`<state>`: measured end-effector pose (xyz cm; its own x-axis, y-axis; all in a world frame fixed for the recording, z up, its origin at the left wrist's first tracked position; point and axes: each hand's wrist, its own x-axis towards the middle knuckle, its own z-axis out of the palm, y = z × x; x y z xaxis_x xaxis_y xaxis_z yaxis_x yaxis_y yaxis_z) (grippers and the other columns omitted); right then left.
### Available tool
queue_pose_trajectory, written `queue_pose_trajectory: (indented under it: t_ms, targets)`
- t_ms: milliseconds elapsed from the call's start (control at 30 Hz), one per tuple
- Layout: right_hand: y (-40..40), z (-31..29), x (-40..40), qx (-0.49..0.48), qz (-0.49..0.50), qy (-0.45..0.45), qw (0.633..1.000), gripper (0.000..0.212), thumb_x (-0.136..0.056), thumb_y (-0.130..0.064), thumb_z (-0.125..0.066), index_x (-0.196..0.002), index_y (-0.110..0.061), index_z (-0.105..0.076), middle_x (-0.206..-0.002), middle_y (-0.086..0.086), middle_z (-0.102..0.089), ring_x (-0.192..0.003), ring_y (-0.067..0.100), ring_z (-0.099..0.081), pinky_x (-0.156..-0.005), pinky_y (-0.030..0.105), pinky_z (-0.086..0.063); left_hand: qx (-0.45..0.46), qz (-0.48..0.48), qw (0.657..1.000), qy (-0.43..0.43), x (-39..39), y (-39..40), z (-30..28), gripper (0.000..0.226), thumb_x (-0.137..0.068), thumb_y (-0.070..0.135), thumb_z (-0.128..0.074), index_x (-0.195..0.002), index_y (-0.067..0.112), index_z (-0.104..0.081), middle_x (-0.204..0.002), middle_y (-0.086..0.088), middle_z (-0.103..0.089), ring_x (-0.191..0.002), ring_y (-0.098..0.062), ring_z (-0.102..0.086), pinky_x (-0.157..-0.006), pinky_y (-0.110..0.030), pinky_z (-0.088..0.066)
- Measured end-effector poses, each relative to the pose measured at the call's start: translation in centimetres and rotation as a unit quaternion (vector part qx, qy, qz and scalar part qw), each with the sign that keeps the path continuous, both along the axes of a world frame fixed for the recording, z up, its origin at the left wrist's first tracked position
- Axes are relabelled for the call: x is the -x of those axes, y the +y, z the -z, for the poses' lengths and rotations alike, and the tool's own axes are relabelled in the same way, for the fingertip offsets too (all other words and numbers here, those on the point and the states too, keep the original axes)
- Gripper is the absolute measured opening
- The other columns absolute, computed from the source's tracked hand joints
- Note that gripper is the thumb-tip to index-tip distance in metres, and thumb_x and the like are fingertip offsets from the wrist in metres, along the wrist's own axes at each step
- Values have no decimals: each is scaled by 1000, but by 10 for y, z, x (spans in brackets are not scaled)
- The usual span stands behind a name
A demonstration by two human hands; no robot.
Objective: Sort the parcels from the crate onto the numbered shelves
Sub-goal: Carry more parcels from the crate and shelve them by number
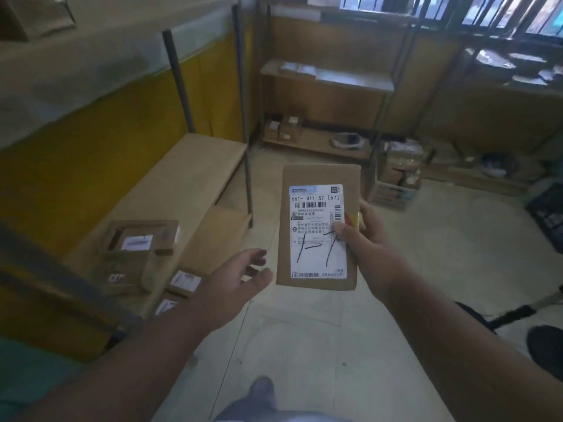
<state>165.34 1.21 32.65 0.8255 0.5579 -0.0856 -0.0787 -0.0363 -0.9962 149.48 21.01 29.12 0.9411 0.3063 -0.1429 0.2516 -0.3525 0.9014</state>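
Observation:
My right hand (364, 236) grips a flat brown cardboard parcel (316, 178) by its right edge, thumb on the white shipping label, which carries handwritten black strokes. The parcel is held upright in front of me, above the floor. My left hand (240, 275) hovers just left of the parcel's lower corner, fingers relaxed and spread, not touching it. A white crate (393, 190) with several parcels stands on the floor further back on the right. A low shelf (189, 172) on the left carries a few boxes (140, 242).
Metal shelf posts (243, 117) rise at the left shelf's corner. More shelving with parcels (323, 77) lines the back wall under the windows. A dark crate (548, 214) sits at the right edge. My shoe (262, 388) shows on the pale tiled floor.

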Motion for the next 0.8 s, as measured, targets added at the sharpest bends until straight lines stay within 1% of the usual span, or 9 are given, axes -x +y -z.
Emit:
queue_pose_trajectory:
  t_ms: [67,167,300,400,467,633,700,767,800]
  targets:
    - [20,-4,-37,2,-8,-2,1000,83,-73,-43,-77,-147,-43,-39,-121,8,-69,-101,31,-73,-83,52,-59,17,-17,1000,-1,-35,15,-3,54,-92,56,-55,-139,31,-48,-131,20,-55,-107,17,-51,-81,-6,-43]
    - [45,-17,-91,-1,-24,-8,1000,80,-79,-34,-77,-148,-40,-38,-120,8,-70,-99,31,-74,-81,53,-60,25,-32,999,0,-87,33,-12,77,-76,65,-54,-142,26,-48,-131,16,-57,-106,9,-54,-90,-18,-48]
    - [78,-20,-161,-11,-47,-4,999,76,-82,-34,-74,-149,-37,-37,-121,7,-69,-100,29,-74,-80,50,-60,-1,-52,999,9,-148,58,-12,56,-90,50,-58,-140,28,-49,-129,15,-56,-106,7,-54,-81,-7,-44]
    - [116,-2,-211,-6,-90,-5,996,74,-86,-30,-75,-149,-36,-37,-121,7,-70,-101,30,-73,-83,51,-59,19,-139,990,7,-180,73,3,75,-68,65,-57,-133,30,-55,-124,15,-59,-106,-5,-59,-94,-31,-51]
    - [145,11,-242,0,-130,-2,992,69,-90,-25,-72,-149,-34,-38,-120,8,-70,-101,29,-74,-84,51,-60,23,-206,978,-2,-195,78,17,75,-64,68,-56,-129,30,-56,-120,14,-61,-106,-12,-61,-95,-40,-51]
    - [220,17,-292,34,-296,29,954,62,-93,-18,-68,-145,-40,-42,-117,6,-71,-97,27,-75,-78,50,-62,15,-374,927,11,-208,72,20,77,-66,78,-60,-126,30,-57,-110,11,-65,-87,1,-60,-70,-17,-46]
    - [247,15,-294,38,-344,26,938,60,-93,-17,-68,-144,-40,-44,-116,4,-72,-96,24,-75,-77,45,-62,17,-422,906,27,-203,70,18,82,-64,86,-58,-125,32,-60,-110,12,-66,-88,0,-61,-77,-26,-53]
    - [273,17,-287,39,-382,27,923,59,-93,-18,-69,-143,-38,-46,-116,4,-73,-95,22,-75,-73,40,-62,21,-474,880,35,-196,69,16,72,-65,81,-61,-117,33,-63,-107,10,-67,-96,-11,-64,-89,-42,-56]
    - [284,18,-282,37,-397,34,916,57,-93,-17,-69,-143,-37,-47,-114,5,-73,-95,22,-75,-69,36,-62,20,-498,866,32,-192,68,17,65,-64,77,-61,-112,33,-64,-105,8,-67,-97,-16,-64,-91,-45,-55]
